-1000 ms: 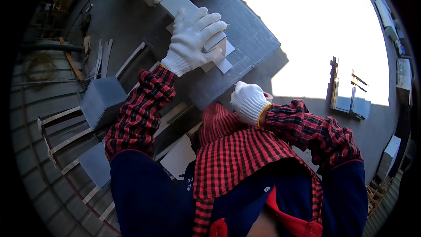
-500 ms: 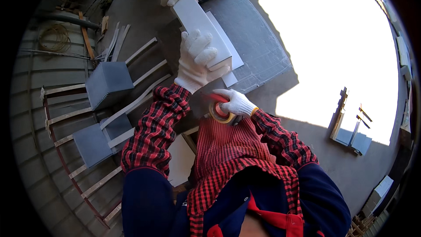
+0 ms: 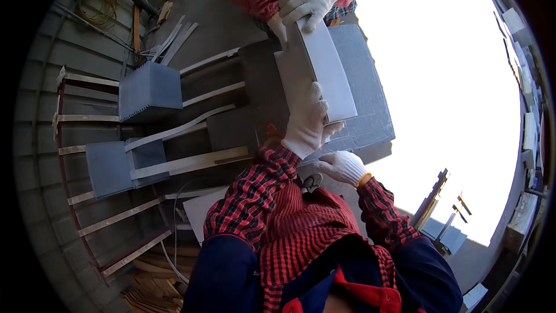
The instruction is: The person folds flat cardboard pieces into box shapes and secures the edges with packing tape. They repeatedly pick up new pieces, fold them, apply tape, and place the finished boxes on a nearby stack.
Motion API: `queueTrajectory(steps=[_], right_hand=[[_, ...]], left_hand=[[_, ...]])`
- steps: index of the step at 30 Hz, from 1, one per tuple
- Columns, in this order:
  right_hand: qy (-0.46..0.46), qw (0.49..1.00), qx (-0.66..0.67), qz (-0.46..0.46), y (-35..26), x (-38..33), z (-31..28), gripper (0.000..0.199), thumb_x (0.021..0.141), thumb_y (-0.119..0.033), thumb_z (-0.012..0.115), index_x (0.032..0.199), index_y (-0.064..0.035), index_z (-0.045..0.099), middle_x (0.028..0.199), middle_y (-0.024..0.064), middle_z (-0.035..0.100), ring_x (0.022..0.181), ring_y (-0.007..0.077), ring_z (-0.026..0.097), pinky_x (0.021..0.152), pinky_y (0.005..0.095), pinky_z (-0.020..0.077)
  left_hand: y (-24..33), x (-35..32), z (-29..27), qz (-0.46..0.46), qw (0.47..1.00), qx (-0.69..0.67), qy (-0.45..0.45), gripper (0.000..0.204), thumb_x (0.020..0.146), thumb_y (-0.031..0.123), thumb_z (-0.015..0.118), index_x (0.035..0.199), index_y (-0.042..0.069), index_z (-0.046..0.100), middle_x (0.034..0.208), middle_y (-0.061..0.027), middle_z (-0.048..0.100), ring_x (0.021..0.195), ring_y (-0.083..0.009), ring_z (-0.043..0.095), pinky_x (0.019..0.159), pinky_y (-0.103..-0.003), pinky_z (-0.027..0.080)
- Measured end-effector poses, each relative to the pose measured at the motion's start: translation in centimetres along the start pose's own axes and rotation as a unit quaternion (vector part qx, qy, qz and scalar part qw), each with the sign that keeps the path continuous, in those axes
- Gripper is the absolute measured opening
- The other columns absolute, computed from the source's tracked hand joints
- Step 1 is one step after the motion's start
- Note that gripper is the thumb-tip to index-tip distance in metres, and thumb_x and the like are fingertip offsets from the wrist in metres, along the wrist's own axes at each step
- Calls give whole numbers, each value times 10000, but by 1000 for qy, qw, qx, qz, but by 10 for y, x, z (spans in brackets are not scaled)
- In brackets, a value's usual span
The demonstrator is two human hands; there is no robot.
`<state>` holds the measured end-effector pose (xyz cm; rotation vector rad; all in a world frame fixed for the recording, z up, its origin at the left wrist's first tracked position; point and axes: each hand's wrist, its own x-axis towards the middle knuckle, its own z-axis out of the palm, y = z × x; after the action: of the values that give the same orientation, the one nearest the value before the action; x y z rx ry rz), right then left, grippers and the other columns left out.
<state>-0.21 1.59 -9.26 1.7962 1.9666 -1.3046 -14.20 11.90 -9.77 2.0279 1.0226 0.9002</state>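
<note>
My left hand, in a white knit glove, closes round the near end of a long, flat, white box-like panel. The panel is tilted above a grey sheet-covered surface, and one of its broad sides is in shadow. My right hand, gloved too, hovers just below the panel's near end, apart from it. Its fingers stretch to the left, and nothing shows in them. Across from me, a co-worker's gloved hand grips the panel's far end. By my left wrist is a small reddish thing I cannot make out.
Beneath the panel lies a grey sheet-covered surface. To the left, a rack with pale slats carries stacks of grey plates. Wood pieces lie at the lower left. Long strips and grey pieces are on the floor at right.
The panel has swung to the right and turned, with my left hand still on its near end. The red tape dispenser seen in my right hand no longer shows there. The co-worker's hands moved right.
</note>
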Motion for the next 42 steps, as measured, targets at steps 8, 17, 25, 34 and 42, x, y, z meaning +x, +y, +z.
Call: queueTrajectory(steps=[8, 17, 25, 34, 42], right_hand=[[398, 910, 118, 21, -57, -17, -142, 884, 858, -460, 716, 1519, -10, 338, 1390, 225, 544, 1133, 358, 639, 894, 425, 527], [377, 920, 93, 44, -71, 6, -144, 982, 757, -343, 733, 1554, -34, 250, 1329, 261, 546, 1162, 407, 594, 961, 437, 489], [325, 902, 285, 15, 38, 0, -174, 1050, 734, -226, 756, 1573, 8, 169, 1473, 225, 465, 1284, 298, 541, 1039, 375, 464], [80, 767, 634, 64, 243, 33, -136, 678, 916, -167, 660, 1501, 6, 364, 1400, 134, 530, 1215, 225, 564, 1049, 338, 429], [25, 772, 634, -42, 241, 118, -98, 476, 1037, -376, 525, 1379, -44, 524, 1235, 28, 598, 1097, 147, 565, 970, 313, 463]], left_hand=[[-29, -64, 50, -127, 991, 38, 28, 575, 871, 245, 710, 1358, 49, 474, 1258, -194, 539, 1126, -423, 540, 985, -463, 448], [-75, -56, 138, -469, 231, -824, 216, 405, 996, 360, 546, 1311, 107, 576, 1200, -89, 645, 1083, -291, 621, 927, -438, 526], [-97, -37, 223, -258, 275, -847, 374, 548, 995, 493, 532, 1362, 85, 529, 1347, -97, 572, 1212, -250, 557, 972, -410, 523], [-23, -11, 151, -437, 423, -644, 463, 565, 956, 424, 645, 1389, 96, 488, 1341, -102, 563, 1206, -299, 547, 971, -458, 503], [79, -6, 113, -421, 613, -399, 536, 408, 988, 213, 578, 1338, 6, 548, 1352, -89, 567, 1254, -235, 533, 1027, -384, 455]])
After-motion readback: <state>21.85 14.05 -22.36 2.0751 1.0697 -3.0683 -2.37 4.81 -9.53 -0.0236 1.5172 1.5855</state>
